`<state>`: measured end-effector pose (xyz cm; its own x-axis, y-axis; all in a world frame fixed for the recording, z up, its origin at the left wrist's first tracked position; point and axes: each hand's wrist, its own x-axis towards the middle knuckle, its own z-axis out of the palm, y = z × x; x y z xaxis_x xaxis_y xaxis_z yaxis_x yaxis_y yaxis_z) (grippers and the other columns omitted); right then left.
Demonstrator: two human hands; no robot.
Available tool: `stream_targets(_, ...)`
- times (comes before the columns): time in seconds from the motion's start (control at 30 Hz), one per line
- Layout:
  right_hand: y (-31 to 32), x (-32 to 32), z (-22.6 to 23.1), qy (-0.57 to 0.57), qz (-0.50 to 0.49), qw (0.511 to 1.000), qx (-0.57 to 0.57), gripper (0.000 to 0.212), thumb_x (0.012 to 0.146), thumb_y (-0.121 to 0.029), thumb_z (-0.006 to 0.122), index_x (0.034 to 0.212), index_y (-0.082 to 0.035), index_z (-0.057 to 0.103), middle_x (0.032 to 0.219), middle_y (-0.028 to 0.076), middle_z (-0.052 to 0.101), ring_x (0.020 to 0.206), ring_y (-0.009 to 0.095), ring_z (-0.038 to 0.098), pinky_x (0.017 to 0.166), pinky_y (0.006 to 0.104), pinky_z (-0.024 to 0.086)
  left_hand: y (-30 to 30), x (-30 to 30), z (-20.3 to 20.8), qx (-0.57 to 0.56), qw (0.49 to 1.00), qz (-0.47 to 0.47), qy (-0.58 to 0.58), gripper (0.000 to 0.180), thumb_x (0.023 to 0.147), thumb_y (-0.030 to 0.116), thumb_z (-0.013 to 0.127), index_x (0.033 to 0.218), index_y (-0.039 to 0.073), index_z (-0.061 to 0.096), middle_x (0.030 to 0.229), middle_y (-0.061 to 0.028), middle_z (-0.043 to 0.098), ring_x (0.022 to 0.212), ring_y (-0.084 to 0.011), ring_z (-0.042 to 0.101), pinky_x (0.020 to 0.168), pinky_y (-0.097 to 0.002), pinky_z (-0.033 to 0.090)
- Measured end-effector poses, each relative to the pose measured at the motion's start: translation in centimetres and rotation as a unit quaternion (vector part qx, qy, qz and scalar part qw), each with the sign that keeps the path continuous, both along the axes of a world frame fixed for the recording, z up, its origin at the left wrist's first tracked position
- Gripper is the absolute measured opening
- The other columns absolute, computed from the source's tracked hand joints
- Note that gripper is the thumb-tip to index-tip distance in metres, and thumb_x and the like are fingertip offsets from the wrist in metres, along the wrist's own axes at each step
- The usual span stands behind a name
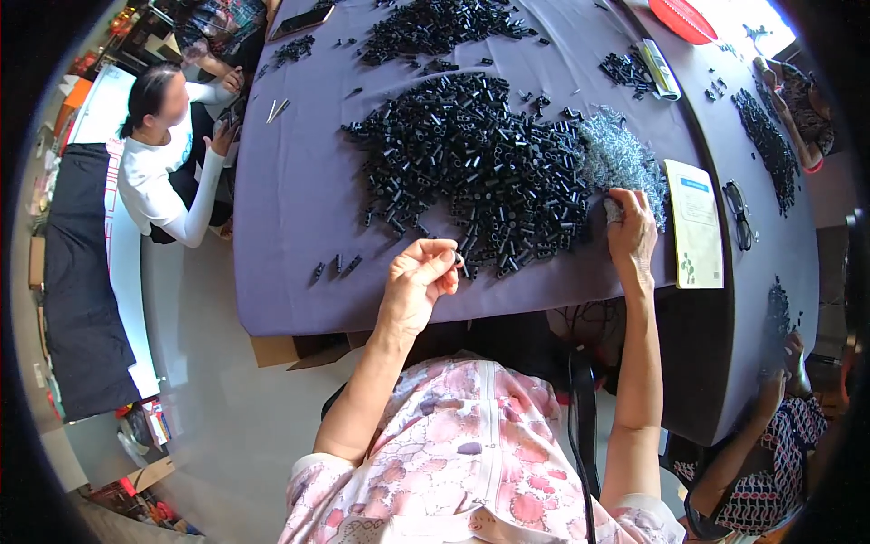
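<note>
My left hand is closed in a pinch on a small black tube, held at the near edge of a big heap of black tubes. To the right, my right hand reaches to the near side of a pile of small clear, shiny pieces. Its fingers are drawn together, and what lies between them is hidden. Something pale grey shows at its thumb side. Several loose black tubes lie left of my left hand on the purple-grey tablecloth.
Right of the clear pile are a booklet and glasses. Farther off lie a yellow-green pack, a red basket, a phone and another black heap. A person in white sits at left; others work along the right.
</note>
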<state>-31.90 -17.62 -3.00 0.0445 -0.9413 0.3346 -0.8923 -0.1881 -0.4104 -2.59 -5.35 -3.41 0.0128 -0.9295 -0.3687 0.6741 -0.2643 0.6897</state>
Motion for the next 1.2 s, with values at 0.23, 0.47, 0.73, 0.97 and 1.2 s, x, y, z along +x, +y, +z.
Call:
stream_targets(0.23, 0.1, -0.3, 0.0, -0.026, 0.026, 0.998, 0.041, 0.030, 0.070, 0.008, 0.054, 0.094, -0.009, 0.059, 0.094, 0.010, 0.058, 0.091, 0.034, 0.058, 0.077, 0.0406, 0.048, 0.1, -0.5, 0.4, -0.011, 0.999, 0.011, -0.037, 0.011, 0.086, 0.007, 0.064, 0.097, 0.003, 0.063, 0.078, -0.0064, 0.065, 0.061, -0.0093, 0.058, 0.054, -0.0232, 0.048)
stream_targets(0.47, 0.3, -0.2, 0.1, -0.019, 0.035, 0.999, 0.021, 0.031, 0.069, 0.008, 0.055, 0.095, -0.009, 0.060, 0.097, 0.013, 0.055, 0.089, 0.035, 0.057, 0.075, 0.0416, 0.048, 1.7, -1.0, -0.3, -0.027, 0.999, 0.020, -0.033, 0.012, 0.086, 0.005, 0.065, 0.097, 0.003, 0.063, 0.081, -0.0072, 0.066, 0.062, -0.0105, 0.059, 0.057, -0.0235, 0.048)
stream_targets(0.73, 1.4, -1.0, 0.1, -0.046, 0.051, 0.997, 0.036, 0.038, 0.069, 0.012, 0.053, 0.100, -0.009, 0.060, 0.098, 0.014, 0.055, 0.092, 0.036, 0.057, 0.079, 0.0414, 0.047, 1.6, -0.9, -0.8, -0.036, 0.999, 0.010, -0.031, 0.010, 0.087, 0.004, 0.062, 0.097, 0.002, 0.063, 0.082, -0.0082, 0.065, 0.064, -0.0117, 0.060, 0.059, -0.0248, 0.049)
stream_targets(0.97, 1.9, -1.9, -0.2, -0.109, 0.060, 0.992, 0.018, 0.042, 0.067, 0.012, 0.051, 0.104, -0.007, 0.060, 0.096, 0.015, 0.057, 0.089, 0.035, 0.059, 0.079, 0.0385, 0.047, 1.4, -0.8, -0.8, -0.038, 0.999, -0.003, -0.037, 0.010, 0.088, 0.004, 0.061, 0.098, 0.003, 0.063, 0.084, -0.0098, 0.066, 0.065, -0.0126, 0.061, 0.059, -0.0259, 0.050)
stream_targets(1.2, 1.5, -1.1, 0.2, -0.083, 0.027, 0.995, 0.053, 0.045, 0.066, 0.011, 0.051, 0.103, -0.012, 0.065, 0.096, 0.012, 0.058, 0.089, 0.033, 0.059, 0.077, 0.0392, 0.048, 1.2, -1.0, -0.2, -0.020, 0.999, 0.007, -0.032, 0.011, 0.086, 0.006, 0.065, 0.096, 0.002, 0.063, 0.081, -0.0074, 0.066, 0.063, -0.0112, 0.061, 0.058, -0.0242, 0.050)
